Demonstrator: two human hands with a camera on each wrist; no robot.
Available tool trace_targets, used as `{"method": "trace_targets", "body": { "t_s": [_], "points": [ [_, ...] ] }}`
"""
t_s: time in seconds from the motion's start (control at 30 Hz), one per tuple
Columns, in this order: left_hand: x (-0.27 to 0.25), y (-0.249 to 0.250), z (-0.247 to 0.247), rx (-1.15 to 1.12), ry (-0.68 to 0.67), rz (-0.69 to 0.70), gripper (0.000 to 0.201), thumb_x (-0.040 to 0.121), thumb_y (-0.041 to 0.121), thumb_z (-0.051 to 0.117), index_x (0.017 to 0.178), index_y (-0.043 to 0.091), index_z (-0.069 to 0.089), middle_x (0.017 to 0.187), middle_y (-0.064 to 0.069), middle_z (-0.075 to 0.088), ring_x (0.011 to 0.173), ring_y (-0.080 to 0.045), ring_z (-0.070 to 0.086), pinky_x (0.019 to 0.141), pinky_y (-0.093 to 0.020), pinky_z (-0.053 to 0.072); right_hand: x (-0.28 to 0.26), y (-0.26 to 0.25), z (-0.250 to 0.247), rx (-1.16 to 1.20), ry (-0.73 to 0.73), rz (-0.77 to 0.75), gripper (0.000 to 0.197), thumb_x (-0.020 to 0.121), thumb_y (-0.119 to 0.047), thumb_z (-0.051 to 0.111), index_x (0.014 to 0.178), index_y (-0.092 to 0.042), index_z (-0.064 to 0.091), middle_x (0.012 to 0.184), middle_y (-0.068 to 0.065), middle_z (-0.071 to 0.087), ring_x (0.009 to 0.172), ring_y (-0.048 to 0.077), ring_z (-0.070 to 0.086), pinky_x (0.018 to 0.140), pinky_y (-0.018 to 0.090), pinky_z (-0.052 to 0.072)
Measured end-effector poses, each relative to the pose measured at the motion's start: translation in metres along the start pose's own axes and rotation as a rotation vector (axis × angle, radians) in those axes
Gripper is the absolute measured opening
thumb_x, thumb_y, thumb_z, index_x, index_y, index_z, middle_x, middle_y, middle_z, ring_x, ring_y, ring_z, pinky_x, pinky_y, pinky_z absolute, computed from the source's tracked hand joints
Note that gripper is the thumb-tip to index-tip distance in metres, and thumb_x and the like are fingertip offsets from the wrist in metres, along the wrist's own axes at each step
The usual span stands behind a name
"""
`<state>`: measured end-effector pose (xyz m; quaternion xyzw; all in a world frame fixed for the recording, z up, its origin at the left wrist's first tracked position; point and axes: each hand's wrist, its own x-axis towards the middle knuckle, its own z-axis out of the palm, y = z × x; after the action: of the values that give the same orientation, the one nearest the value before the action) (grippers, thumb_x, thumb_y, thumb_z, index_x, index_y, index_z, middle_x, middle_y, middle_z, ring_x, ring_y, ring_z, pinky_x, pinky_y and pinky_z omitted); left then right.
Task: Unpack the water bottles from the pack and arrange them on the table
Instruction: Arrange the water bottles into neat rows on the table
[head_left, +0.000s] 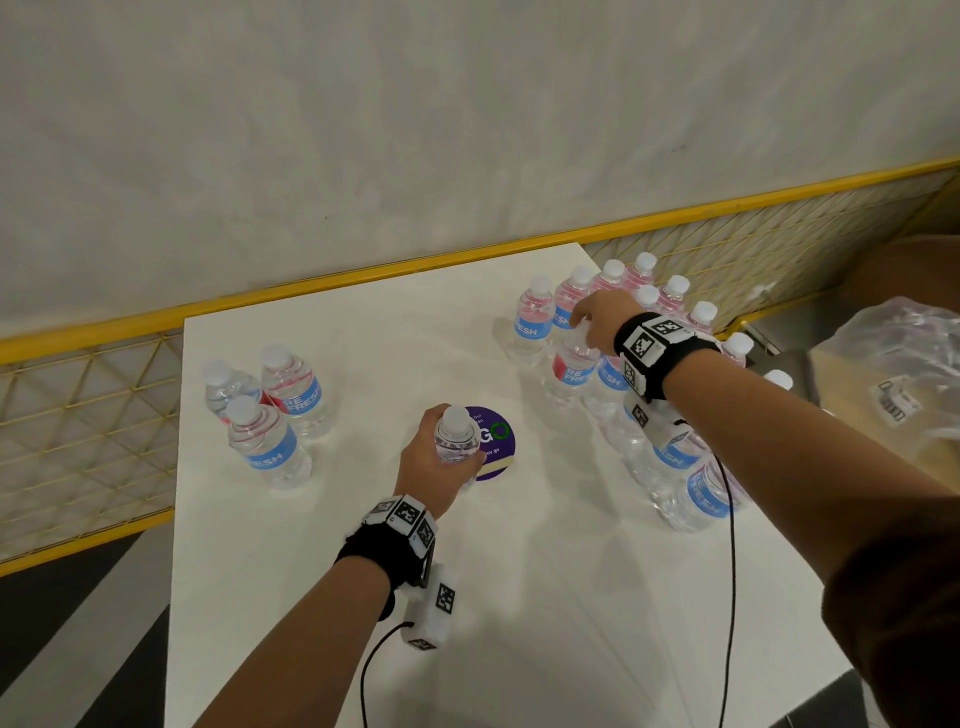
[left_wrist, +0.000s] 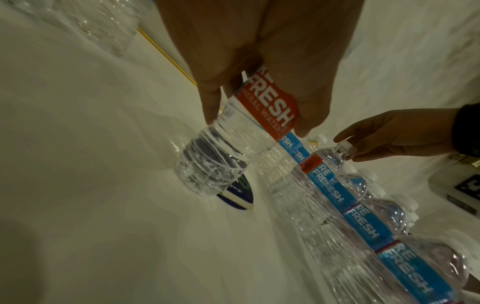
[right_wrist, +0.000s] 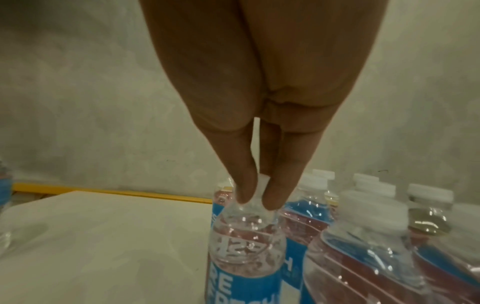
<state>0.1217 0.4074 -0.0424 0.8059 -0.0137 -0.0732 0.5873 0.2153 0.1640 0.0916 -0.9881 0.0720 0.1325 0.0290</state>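
The white worktop (head_left: 363, 571) fills the lower centre of the head view. A cluster of bottles (head_left: 670, 467) stands at centre right, three bottles (head_left: 270, 410) at centre left. The left hand (head_left: 431, 462) grips a bottle (head_left: 456, 434) over a purple sticker (head_left: 496, 447) mid-frame. The right hand (head_left: 597, 319) pinches a cluster bottle's cap (right_wrist: 261, 186).

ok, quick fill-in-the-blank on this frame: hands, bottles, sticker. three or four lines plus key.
1. The left hand grips a bottle over the round ____ sticker.
2. The right hand pinches another bottle by its ____.
3. At the table's left side stands a separate group of ____ bottles.
4. Every visible bottle cap is ____ in colour.

Missing words: purple; cap; three; white
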Motion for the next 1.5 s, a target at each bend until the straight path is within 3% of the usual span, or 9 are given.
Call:
{"method": "trace_targets", "body": {
  "t_s": [0.13,0.23,0.5,0.7,0.87,1.0,1.2,1.33,1.5],
  "points": [
    [0.001,-0.002,0.001,0.002,0.008,-0.008,0.062,0.071,0.017,0.079,0.123,0.026,0.047,0.108,0.003,0.065,0.098,-0.014,0.062,0.087,-0.023,0.048,0.005,-0.004,0.001,-0.021,0.016,0.021,0.039,0.088,-0.017,0.063,0.126,-0.007,0.058,0.125,0.013,0.059,0.115,0.029,0.055,0.093,0.033,0.046],
    [0.002,-0.004,0.001,0.019,0.01,-0.012,0.061,0.071,0.019,0.079,0.123,0.027,0.046,0.108,0.004,0.065,0.098,-0.013,0.062,0.087,-0.023,0.048,0.009,-0.01,0.003,0.019,0.055,0.054,0.036,0.09,-0.026,0.06,0.114,0.001,0.06,0.099,0.013,0.06,0.092,0.027,0.057,0.074,0.031,0.044],
    [0.004,-0.005,0.0,0.012,-0.006,0.007,0.057,0.071,0.019,0.078,0.116,0.033,0.046,0.106,0.006,0.065,0.097,-0.013,0.064,0.084,-0.022,0.048,0.022,-0.018,0.008,0.111,0.136,0.127,0.025,0.09,-0.018,0.058,0.106,0.001,0.057,0.067,0.003,0.039,0.079,0.022,0.047,0.069,0.026,0.037],
    [0.002,-0.004,0.0,-0.024,-0.021,0.002,0.06,0.07,0.02,0.08,0.114,0.037,0.043,0.109,0.006,0.064,0.099,-0.013,0.063,0.088,-0.025,0.051,0.029,-0.014,0.008,0.112,0.127,0.145,0.032,0.088,-0.023,0.06,0.112,-0.002,0.053,0.077,0.007,0.047,0.086,0.028,0.056,0.068,0.026,0.037],
    [-0.002,0.001,-0.013,-0.075,-0.071,0.03,0.083,0.053,0.05,0.08,0.124,0.037,0.04,0.124,0.007,0.053,0.116,-0.008,0.053,0.094,-0.021,0.045,0.023,-0.018,0.008,0.063,0.112,0.132,0.033,0.09,-0.024,0.057,0.115,-0.001,0.055,0.088,0.01,0.055,0.094,0.029,0.058,0.071,0.03,0.041],
    [-0.007,0.006,-0.045,0.076,0.308,0.265,0.059,0.078,0.052,0.059,0.127,0.022,0.045,0.123,0.007,0.048,0.119,-0.01,0.044,0.098,-0.026,0.039,0.002,-0.034,0.01,0.065,0.211,0.015,0.053,0.089,-0.033,0.058,0.133,-0.008,0.043,0.131,0.017,0.044,0.121,0.036,0.044,0.097,0.043,0.042],
    [0.015,-0.002,-0.096,0.186,1.0,0.143,0.068,0.075,0.02,0.07,0.133,0.001,0.04,0.135,-0.023,0.034,0.125,-0.037,0.033,0.106,-0.039,0.027,-0.066,-0.097,0.024,0.271,-0.019,-0.357,0.049,0.086,-0.058,0.051,0.117,-0.02,0.058,0.088,0.004,0.065,0.083,0.017,0.057,0.082,0.03,0.047],
    [0.027,-0.008,-0.118,0.1,1.086,-0.07,0.083,0.067,0.03,0.08,0.135,0.004,0.04,0.132,-0.02,0.039,0.122,-0.038,0.04,0.102,-0.039,0.031,-0.085,-0.118,0.046,0.127,-0.134,-0.437,0.051,0.084,-0.057,0.055,0.121,-0.022,0.054,0.095,0.004,0.061,0.092,0.021,0.056,0.076,0.029,0.043],
    [0.02,-0.024,-0.13,0.079,0.896,-0.175,0.056,0.079,0.025,0.074,0.127,0.005,0.052,0.122,-0.022,0.051,0.113,-0.038,0.052,0.096,-0.042,0.043,-0.09,-0.099,0.045,0.122,-0.127,-0.414,0.029,0.089,-0.025,0.055,0.115,-0.013,0.059,0.11,0.01,0.062,0.102,0.027,0.057,0.072,0.027,0.038]
  ]
}}
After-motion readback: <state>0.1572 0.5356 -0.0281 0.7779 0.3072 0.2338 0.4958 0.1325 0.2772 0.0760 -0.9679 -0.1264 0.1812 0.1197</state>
